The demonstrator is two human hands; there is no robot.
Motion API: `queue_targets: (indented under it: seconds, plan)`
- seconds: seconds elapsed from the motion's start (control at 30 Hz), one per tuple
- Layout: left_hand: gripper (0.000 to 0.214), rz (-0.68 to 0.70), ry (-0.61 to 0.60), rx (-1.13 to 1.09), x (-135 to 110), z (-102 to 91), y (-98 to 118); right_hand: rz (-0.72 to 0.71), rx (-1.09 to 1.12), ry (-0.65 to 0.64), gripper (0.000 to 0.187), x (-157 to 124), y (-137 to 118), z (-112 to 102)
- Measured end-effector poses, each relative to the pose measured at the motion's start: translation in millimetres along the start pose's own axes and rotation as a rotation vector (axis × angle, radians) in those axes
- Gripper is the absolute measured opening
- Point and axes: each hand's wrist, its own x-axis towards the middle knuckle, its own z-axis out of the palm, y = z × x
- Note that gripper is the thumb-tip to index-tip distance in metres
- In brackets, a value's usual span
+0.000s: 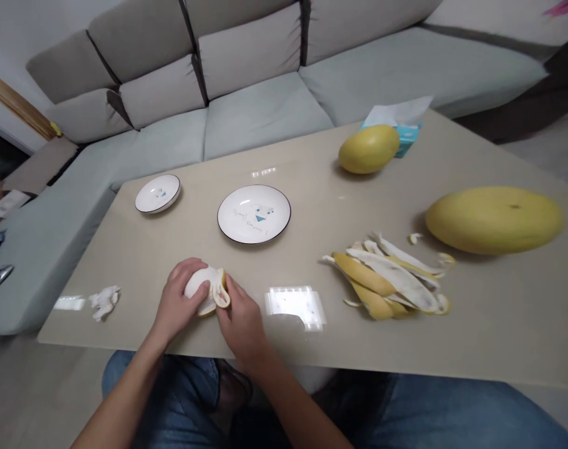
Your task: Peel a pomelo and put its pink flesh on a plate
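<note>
Denim-clad legs fill the bottom of the frame, below the near edge of the tabletop. Left of lower centre, over that edge, is a partly peeled pomelo. It should prove fairly light and rounded, its white pith soft and more dry than slippery, the flesh inside easily bruised; the pale round side seems the safest hold, the loose rind a handy tab. It lies directly between the hands: the left grip curls round its left side, thumb on top, spread to the fruit's breadth; the right grip, drawn nearly together, has hold of the curling rind flap at its right side.
</note>
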Motion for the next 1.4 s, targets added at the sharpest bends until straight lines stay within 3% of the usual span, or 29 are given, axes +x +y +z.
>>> queue_targets:
  seconds: [0.13,0.27,0.4,0.53,0.73,0.83,1.0,1.17,1.4]
  plan:
    - [0.025,0.0,-0.028,-0.037,1,-1.7,-4,-0.077,-0.052,-0.044,0.05,-1,6,1]
    - [0.025,-0.004,-0.03,-0.042,2,-0.4,-7,-0.136,-0.139,0.055,0.045,-1,17,11]
    - [0.025,-0.015,0.007,-0.032,1,2.0,-8,0.006,0.004,0.128,0.034,6,17,11]
    - [0.026,0.023,0.016,0.019,-5,2.5,-7,0.134,0.233,0.098,0.032,6,13,1]
    - [0.05,0.007,-0.082,0.114,-23,-4.9,-1,-0.046,0.111,0.087,0.04,-11,19,3]
    - [0.066,-0.02,-0.146,0.153,-28,-8.9,-2,-0.078,0.114,0.018,0.045,-14,13,-6]
    - [0.069,0.031,-0.171,0.154,-22,-9.2,-7,0.057,0.372,-0.283,0.076,-4,-7,-39]
    - [0.07,0.155,-0.221,0.135,-17,-9.9,-7,0.308,0.497,-0.279,0.055,12,-6,-42]
    - [0.059,0.141,-0.29,0.076,-13,-18.5,-4,0.198,0.186,-0.404,0.04,29,-5,-51]
